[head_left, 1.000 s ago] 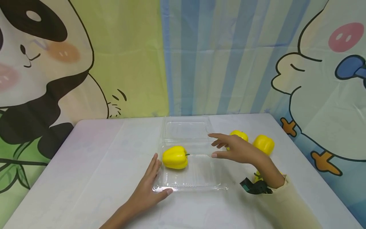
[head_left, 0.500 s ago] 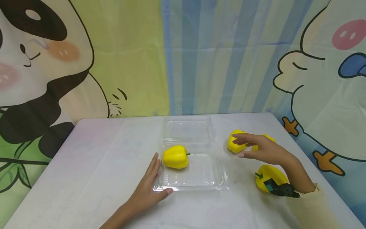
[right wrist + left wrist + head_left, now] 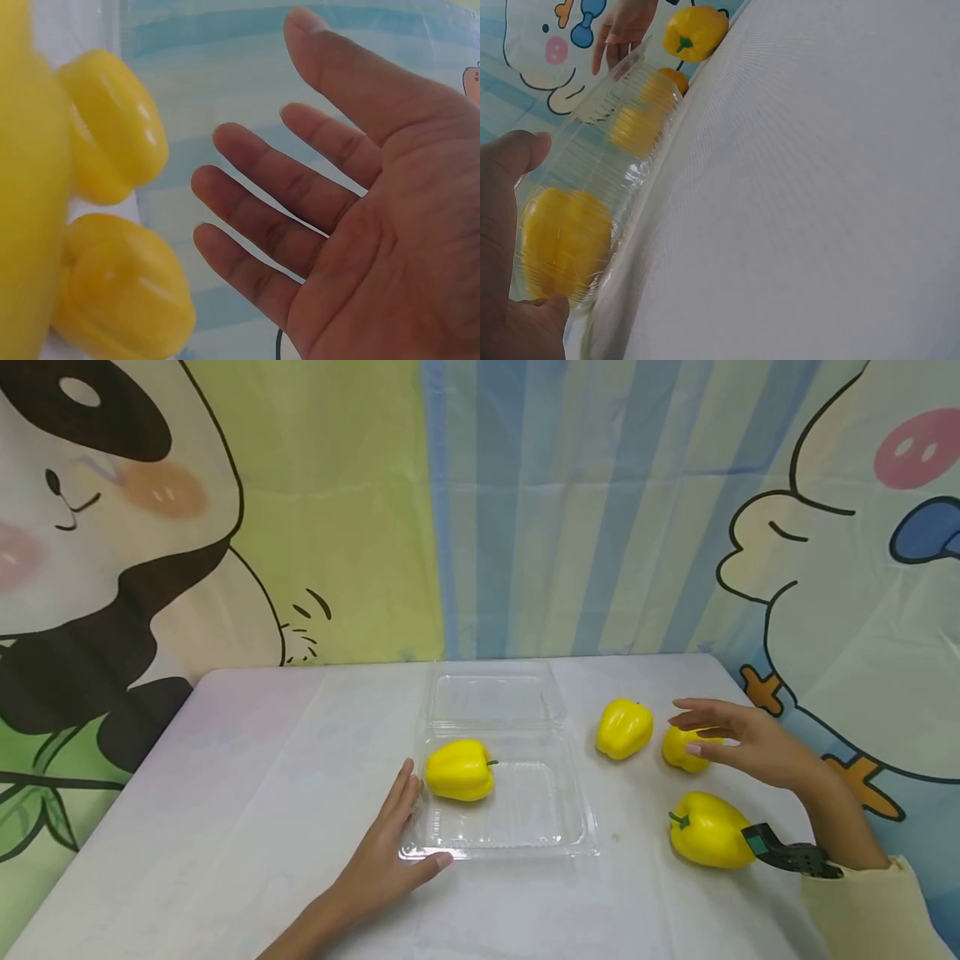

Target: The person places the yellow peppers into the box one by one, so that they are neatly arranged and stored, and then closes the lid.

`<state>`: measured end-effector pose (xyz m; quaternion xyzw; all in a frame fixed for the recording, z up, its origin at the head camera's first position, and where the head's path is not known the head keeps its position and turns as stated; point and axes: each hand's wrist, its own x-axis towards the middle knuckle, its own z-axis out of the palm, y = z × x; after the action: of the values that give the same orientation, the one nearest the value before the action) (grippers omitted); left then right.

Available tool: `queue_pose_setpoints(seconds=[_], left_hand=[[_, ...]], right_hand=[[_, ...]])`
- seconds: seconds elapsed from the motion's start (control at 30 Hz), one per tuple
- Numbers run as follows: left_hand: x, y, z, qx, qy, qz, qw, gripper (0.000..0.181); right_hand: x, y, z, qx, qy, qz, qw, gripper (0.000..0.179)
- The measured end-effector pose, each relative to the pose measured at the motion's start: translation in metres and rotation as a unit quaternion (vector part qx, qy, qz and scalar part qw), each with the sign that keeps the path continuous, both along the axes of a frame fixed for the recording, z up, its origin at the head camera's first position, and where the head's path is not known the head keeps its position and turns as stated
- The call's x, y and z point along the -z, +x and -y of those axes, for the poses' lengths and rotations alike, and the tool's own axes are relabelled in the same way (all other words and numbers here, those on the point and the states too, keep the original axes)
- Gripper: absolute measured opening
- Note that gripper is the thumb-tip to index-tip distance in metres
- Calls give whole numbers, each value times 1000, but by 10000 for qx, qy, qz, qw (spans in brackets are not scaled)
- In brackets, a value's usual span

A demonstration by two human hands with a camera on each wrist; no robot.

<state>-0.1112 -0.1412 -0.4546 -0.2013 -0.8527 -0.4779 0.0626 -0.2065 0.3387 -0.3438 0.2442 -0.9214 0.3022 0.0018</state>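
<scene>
A yellow bell pepper [image 3: 460, 771] lies in the left part of a clear plastic clamshell box [image 3: 525, 827], whose lid [image 3: 491, 700] is folded back behind it. My left hand [image 3: 382, 852] rests at the box's near left corner, fingers along its side and thumb at the front edge. Over the right of the table my right hand [image 3: 750, 747] hovers, holding nothing, its fingers spread in the right wrist view. Partly behind its fingertips is one yellow pepper [image 3: 681, 750]. A second pepper [image 3: 625, 729] lies to its left, and a third [image 3: 711, 831] lies nearer.
A white cloth covers the table [image 3: 247, 827]. Behind it hangs a curtain [image 3: 555, 510] with cartoon animals and stripes. A black wrist strap device [image 3: 795, 856] sits at my right wrist.
My right hand has moved rightward from beside the box, past the left pepper, to over the right one. The peppers on the right are now more exposed. My left hand has stayed put.
</scene>
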Motion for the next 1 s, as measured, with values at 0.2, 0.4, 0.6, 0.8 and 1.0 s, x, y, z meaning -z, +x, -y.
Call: queue_pose_setpoints(seconds=[0.2,0.4,0.6,0.8,1.0], left_hand=[[2,-1,0,29,-20,-106,9999,104],[1,-1,0,93,-83,-162,9998,103],[-1,-1,0,98,-67,-113,9999,103],[-1,0,-1,27,-86,-100,9999,103],[0,0,0,-30,-134,-63,9999,104]], right_hand=[[6,7,-5,-91,-18,169,9998,51],[11,19,-6,-6,105,467,9989,52],[17,34,-5,-158,292,837,9959,57],[22,48,-4,-545,279,1422,9879,61],[26,58,-1,-289,268,1888,9812,72]])
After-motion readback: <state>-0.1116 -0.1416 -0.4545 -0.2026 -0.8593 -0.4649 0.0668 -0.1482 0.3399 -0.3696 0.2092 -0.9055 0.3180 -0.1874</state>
